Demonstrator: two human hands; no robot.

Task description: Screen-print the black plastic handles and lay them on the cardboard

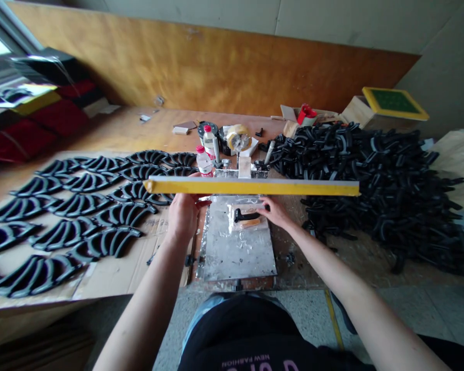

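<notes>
A black curved plastic handle (247, 215) lies in a small fixture on the grey metal plate (235, 252). My right hand (275, 211) is at its right end, finger and thumb closed on the tip. My left hand (183, 216) is over the plate's left edge, just under the yellow-edged frame (255, 187). Its visible fingers point toward the plate and are slightly apart, with nothing seen between them; the frame hides its upper part. This frame spans both hands, seen nearly edge-on above the plate.
Rows of black curved pieces (77, 206) cover the cardboard on the left. A large heap of black pieces (363, 180) is on the right. Behind the plate stand red-capped bottles (204, 161) and a tape-wrapped knob (238, 138). A green-and-yellow framed screen (395, 102) rests on a box.
</notes>
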